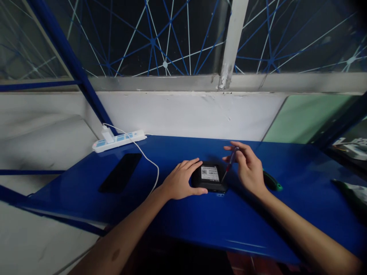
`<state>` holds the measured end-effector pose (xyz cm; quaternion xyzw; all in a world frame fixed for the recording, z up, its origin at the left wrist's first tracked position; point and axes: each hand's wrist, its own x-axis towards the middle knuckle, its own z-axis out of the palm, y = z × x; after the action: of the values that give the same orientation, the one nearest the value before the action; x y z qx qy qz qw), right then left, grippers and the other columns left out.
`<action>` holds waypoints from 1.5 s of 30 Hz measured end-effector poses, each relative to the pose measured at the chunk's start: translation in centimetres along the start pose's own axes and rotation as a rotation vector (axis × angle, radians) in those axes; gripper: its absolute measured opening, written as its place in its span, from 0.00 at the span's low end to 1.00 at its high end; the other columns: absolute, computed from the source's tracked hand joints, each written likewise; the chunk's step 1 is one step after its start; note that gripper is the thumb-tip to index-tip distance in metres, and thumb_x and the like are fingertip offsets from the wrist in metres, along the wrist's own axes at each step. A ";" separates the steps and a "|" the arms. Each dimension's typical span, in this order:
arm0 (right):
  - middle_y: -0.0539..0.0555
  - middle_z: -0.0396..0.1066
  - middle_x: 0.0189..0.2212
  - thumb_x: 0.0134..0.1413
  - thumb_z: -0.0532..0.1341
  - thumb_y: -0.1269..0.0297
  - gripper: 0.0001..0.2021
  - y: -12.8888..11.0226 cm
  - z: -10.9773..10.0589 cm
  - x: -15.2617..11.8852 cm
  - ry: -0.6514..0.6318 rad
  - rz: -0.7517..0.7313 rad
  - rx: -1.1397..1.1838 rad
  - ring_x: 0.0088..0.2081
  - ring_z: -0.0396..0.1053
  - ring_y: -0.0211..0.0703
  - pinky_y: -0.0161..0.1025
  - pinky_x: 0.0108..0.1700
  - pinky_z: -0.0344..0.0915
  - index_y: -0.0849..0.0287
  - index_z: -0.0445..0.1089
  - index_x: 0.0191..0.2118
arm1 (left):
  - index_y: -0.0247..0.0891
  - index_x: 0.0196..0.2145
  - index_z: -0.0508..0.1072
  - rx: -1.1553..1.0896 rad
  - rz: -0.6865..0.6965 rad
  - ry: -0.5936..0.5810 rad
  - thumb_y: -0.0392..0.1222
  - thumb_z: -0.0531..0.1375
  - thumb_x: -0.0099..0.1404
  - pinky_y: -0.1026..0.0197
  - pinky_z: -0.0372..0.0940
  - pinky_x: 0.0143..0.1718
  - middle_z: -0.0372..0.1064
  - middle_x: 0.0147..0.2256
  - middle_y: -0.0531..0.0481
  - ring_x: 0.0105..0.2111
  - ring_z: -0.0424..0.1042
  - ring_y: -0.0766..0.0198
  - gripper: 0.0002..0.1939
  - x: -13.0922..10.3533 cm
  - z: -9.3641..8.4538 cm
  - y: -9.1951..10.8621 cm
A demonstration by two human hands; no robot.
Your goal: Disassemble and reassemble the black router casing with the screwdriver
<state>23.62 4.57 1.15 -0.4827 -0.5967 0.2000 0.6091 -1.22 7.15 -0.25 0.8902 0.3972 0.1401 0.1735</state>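
A small black boxy device [213, 186] with a white printed label [210, 173] on its upper face lies on the blue table. My left hand [183, 179] grips its left side, thumb along the near edge and fingers at the far edge. In my right hand [249, 168] is a slim screwdriver [231, 159] with a reddish, translucent handle, pinched between thumb and fingers. It slants down to the left, and its tip meets the device near the right side of the label; whether it sits in a screw is too small to tell.
A black phone-like slab [120, 173] lies at the left, below a white power strip [119, 141] with a plug and white cable [151, 162]. Right of my right hand is a green-and-black handled object [272, 180], partly hidden. A green panel [309, 118] leans against the wall.
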 end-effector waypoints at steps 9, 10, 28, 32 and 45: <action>0.53 0.74 0.38 0.62 0.62 0.54 0.12 0.1 0.2 0.2 0.080 -0.043 -0.032 0.28 0.74 0.39 0.41 0.33 0.73 0.54 0.71 0.47 | 0.45 0.70 0.53 -0.005 0.001 0.000 0.74 0.61 0.56 0.35 0.48 0.67 0.47 0.71 0.45 0.68 0.50 0.40 0.53 0.0 0.2 -0.3; 0.53 0.74 0.38 0.62 0.61 0.55 0.13 0.0 0.3 0.2 0.080 -0.033 -0.027 0.28 0.74 0.39 0.41 0.33 0.73 0.53 0.71 0.48 | 0.45 0.70 0.53 -0.008 0.000 -0.001 0.74 0.61 0.56 0.35 0.48 0.67 0.47 0.71 0.45 0.68 0.50 0.40 0.53 0.0 0.2 -0.2; 0.46 0.66 0.26 0.63 0.60 0.53 0.13 0.8 0.2 0.4 0.031 -0.007 -0.033 0.24 0.68 0.38 0.39 0.31 0.68 0.53 0.70 0.48 | 0.46 0.70 0.54 -0.008 -0.002 0.000 0.72 0.63 0.56 0.36 0.48 0.67 0.47 0.71 0.44 0.68 0.52 0.40 0.52 -0.1 -0.1 0.1; 0.47 0.65 0.27 0.62 0.62 0.55 0.12 0.7 0.1 0.4 0.067 -0.055 -0.092 0.26 0.66 0.37 0.40 0.33 0.69 0.51 0.73 0.47 | 0.47 0.70 0.53 -0.012 0.004 -0.001 0.73 0.62 0.57 0.34 0.49 0.67 0.47 0.71 0.45 0.68 0.52 0.39 0.52 0.0 -0.1 0.0; 0.54 0.75 0.39 0.64 0.58 0.53 0.13 0.3 0.2 0.3 0.025 0.012 0.046 0.31 0.76 0.41 0.41 0.32 0.74 0.53 0.69 0.48 | 0.49 0.70 0.52 -0.027 0.006 0.006 0.74 0.61 0.56 0.31 0.49 0.66 0.47 0.71 0.45 0.68 0.50 0.36 0.52 -0.1 0.1 -0.3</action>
<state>23.60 5.03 1.05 -0.4747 -0.5812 0.2111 0.6263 -1.44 7.29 -0.50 0.8884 0.3934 0.1487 0.1840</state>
